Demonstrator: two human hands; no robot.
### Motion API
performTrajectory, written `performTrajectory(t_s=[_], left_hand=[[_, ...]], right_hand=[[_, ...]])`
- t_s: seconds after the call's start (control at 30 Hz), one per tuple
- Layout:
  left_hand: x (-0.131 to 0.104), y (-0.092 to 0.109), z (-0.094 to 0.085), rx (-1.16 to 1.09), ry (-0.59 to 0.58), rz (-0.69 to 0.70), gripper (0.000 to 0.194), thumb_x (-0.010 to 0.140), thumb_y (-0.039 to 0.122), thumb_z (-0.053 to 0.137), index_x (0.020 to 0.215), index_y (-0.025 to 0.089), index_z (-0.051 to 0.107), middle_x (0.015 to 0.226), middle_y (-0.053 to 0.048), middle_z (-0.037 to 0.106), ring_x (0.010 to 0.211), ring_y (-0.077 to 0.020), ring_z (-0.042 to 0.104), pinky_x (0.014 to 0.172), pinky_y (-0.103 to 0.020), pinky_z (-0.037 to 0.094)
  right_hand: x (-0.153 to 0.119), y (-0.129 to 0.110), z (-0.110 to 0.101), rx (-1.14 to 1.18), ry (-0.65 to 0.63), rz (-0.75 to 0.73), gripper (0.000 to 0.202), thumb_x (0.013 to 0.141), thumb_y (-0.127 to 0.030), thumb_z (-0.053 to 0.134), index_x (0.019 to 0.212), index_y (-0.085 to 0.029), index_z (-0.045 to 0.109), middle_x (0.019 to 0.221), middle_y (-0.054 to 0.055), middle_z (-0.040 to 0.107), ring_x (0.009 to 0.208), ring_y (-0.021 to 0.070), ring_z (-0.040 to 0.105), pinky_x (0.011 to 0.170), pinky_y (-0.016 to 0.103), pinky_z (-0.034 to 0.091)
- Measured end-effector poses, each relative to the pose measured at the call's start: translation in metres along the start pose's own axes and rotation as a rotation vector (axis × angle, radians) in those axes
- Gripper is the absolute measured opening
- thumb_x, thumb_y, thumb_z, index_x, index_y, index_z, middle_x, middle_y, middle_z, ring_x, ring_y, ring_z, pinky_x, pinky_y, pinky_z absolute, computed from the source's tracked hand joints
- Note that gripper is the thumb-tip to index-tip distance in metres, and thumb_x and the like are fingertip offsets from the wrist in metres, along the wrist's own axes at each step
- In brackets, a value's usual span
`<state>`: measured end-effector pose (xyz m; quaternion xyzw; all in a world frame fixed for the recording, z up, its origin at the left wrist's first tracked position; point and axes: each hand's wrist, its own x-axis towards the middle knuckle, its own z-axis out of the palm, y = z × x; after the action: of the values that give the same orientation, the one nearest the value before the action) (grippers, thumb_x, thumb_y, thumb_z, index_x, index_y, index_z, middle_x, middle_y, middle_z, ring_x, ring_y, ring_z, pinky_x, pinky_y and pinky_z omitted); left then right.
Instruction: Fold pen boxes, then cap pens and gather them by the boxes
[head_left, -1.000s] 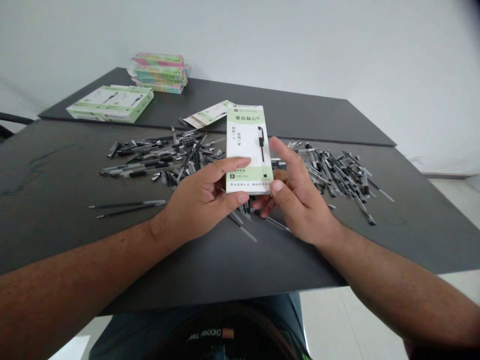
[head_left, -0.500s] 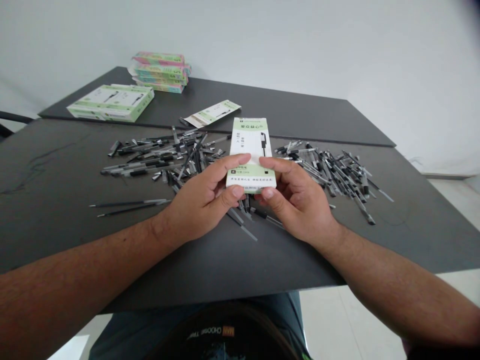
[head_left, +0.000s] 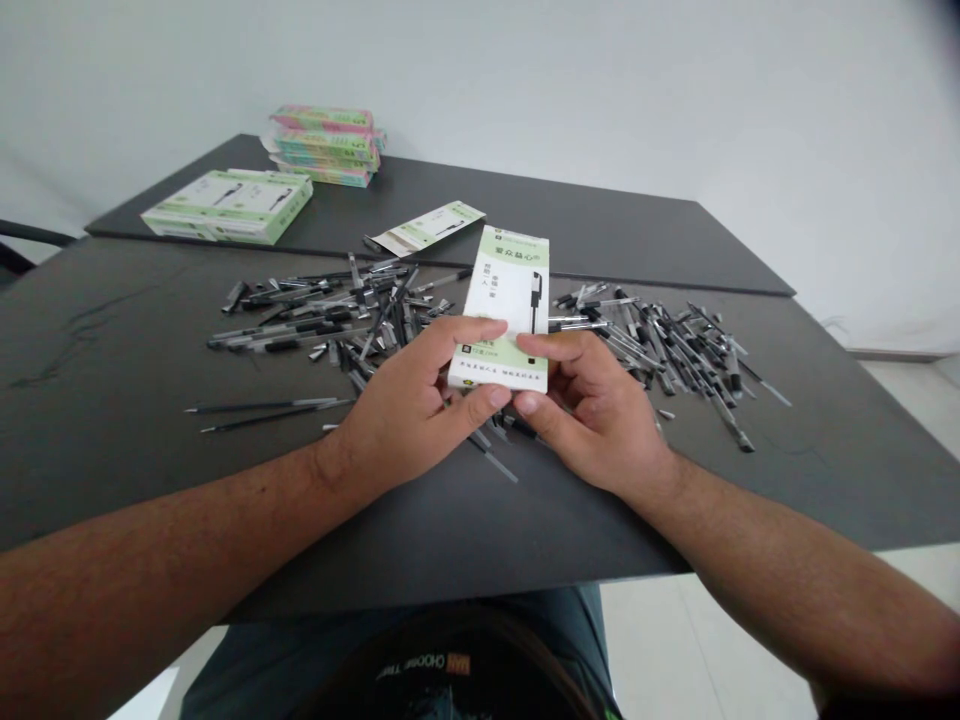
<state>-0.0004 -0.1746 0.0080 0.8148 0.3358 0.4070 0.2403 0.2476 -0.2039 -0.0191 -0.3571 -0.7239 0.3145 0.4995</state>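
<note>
Between my two hands is a flat white and green pen box with a black pen printed on its face. My left hand grips its near left corner, forefinger on the face and thumb at the near end. My right hand pinches the near right corner in the same way. The box is held above the table, its far end tilted slightly to the right. Loose pen parts lie beyond and below it in a left pile and a right pile.
Two thin black refills lie at the left on the dark table. Farther back are an opened flat pen box, a pair of green-white boxes side by side, and a stack of colourful boxes near the wall.
The pen box has turned a little, its far end swinging right. Both thumbs have shifted slightly along its near end, and my hands still hold it.
</note>
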Motion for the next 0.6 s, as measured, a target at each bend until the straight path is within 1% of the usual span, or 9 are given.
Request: performTrajectory(t_s=[0.07, 0.2, 0.27, 0.37, 0.53, 0.6], left_hand=[[0.0003, -0.0016, 0.0004, 0.041, 0.023, 0.007, 0.049, 0.108, 0.04, 0.078, 0.151, 0.017, 0.072, 0.145, -0.012, 0.083, 0.126, -0.0281, 0.081, 0.105, -0.035, 0.067], [0.0009, -0.0033, 0.0017, 0.012, 0.019, 0.018, 0.046, 0.114, 0.036, 0.068, 0.155, 0.016, 0.071, 0.149, -0.014, 0.081, 0.13, -0.028, 0.08, 0.112, -0.037, 0.066], [0.0008, -0.0033, 0.0021, -0.012, 0.006, 0.004, 0.048, 0.113, 0.036, 0.069, 0.156, 0.016, 0.07, 0.148, -0.014, 0.081, 0.126, -0.0279, 0.081, 0.106, -0.037, 0.067], [0.0002, -0.0037, 0.002, -0.009, -0.002, -0.022, 0.051, 0.108, 0.037, 0.077, 0.155, 0.017, 0.071, 0.143, -0.013, 0.083, 0.115, -0.0267, 0.082, 0.092, -0.033, 0.068], [-0.0009, -0.0059, 0.0026, -0.086, -0.015, -0.033, 0.051, 0.114, 0.04, 0.068, 0.159, 0.017, 0.068, 0.145, -0.014, 0.08, 0.105, -0.024, 0.082, 0.086, -0.033, 0.067], [-0.0011, -0.0061, 0.0029, -0.08, -0.006, -0.043, 0.051, 0.111, 0.042, 0.073, 0.157, 0.019, 0.069, 0.141, -0.013, 0.081, 0.105, -0.0242, 0.082, 0.083, -0.031, 0.067]], right_hand=[[-0.0007, 0.0006, 0.0006, 0.001, -0.007, 0.025, 0.044, 0.111, -0.039, 0.082, 0.152, -0.034, 0.068, 0.118, 0.003, 0.078, 0.096, 0.0205, 0.077, 0.081, 0.037, 0.068], [-0.0008, 0.0003, -0.0002, 0.027, -0.009, 0.065, 0.04, 0.115, -0.039, 0.076, 0.154, -0.035, 0.067, 0.119, 0.004, 0.078, 0.098, 0.0216, 0.077, 0.079, 0.038, 0.069], [-0.0004, -0.0002, -0.0008, 0.028, 0.002, 0.067, 0.041, 0.113, -0.04, 0.078, 0.153, -0.035, 0.068, 0.121, 0.005, 0.078, 0.099, 0.0223, 0.078, 0.079, 0.038, 0.069], [0.0003, -0.0008, -0.0012, 0.012, 0.013, 0.075, 0.043, 0.108, -0.042, 0.084, 0.149, -0.035, 0.07, 0.121, 0.004, 0.078, 0.098, 0.0223, 0.078, 0.079, 0.038, 0.069], [0.0001, -0.0032, -0.0013, 0.039, 0.012, 0.099, 0.041, 0.112, -0.039, 0.078, 0.151, -0.035, 0.069, 0.12, 0.005, 0.078, 0.09, 0.0208, 0.077, 0.077, 0.039, 0.07], [-0.0007, -0.0033, -0.0005, 0.031, 0.012, 0.095, 0.042, 0.11, -0.039, 0.08, 0.151, -0.035, 0.07, 0.117, 0.004, 0.079, 0.091, 0.0216, 0.077, 0.079, 0.04, 0.07]])
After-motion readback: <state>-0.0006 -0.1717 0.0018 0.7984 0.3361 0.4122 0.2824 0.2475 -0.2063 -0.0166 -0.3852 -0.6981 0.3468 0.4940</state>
